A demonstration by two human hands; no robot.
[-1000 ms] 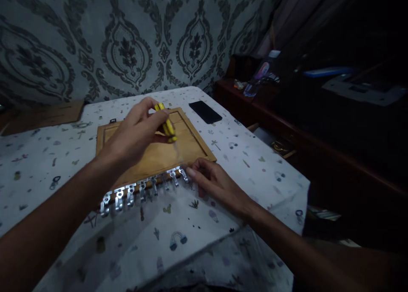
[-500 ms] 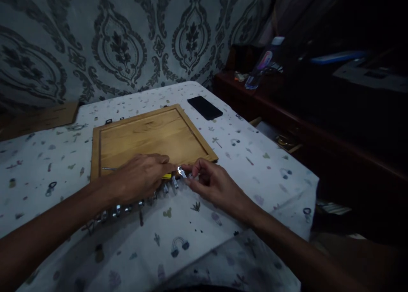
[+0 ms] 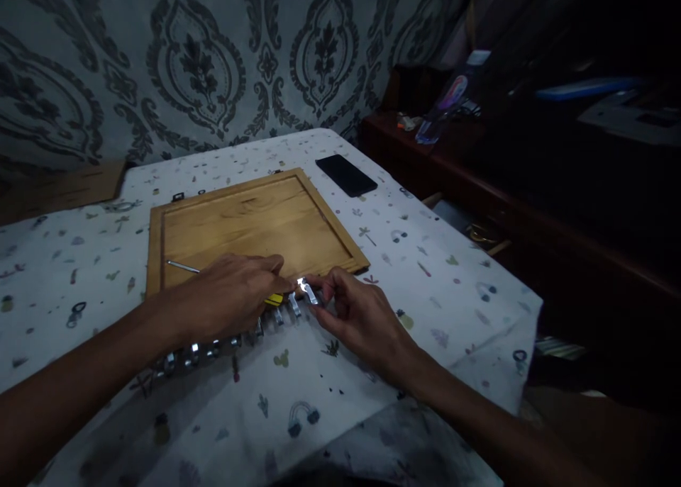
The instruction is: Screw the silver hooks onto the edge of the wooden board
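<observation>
My left hand is closed around a screwdriver at the near edge of the wooden board. The thin metal shaft sticks out to the left over the board, and part of the yellow handle shows under my fingers. My right hand pinches a small shiny metal piece at the board's near right edge, with the left fingertips touching or very near it. Several similar metal pieces stand in a row along that near edge, some partly hidden by my left hand and forearm.
A black phone lies on the patterned white tablecloth beyond the board's right side. Cardboard rests at the far left. To the right stands a dark wooden desk with a tilted clear bottle and an open drawer.
The view has shifted slightly. Both hands stay at the board's near edge; the pinched metal piece has turned a little and shows more of its length.
</observation>
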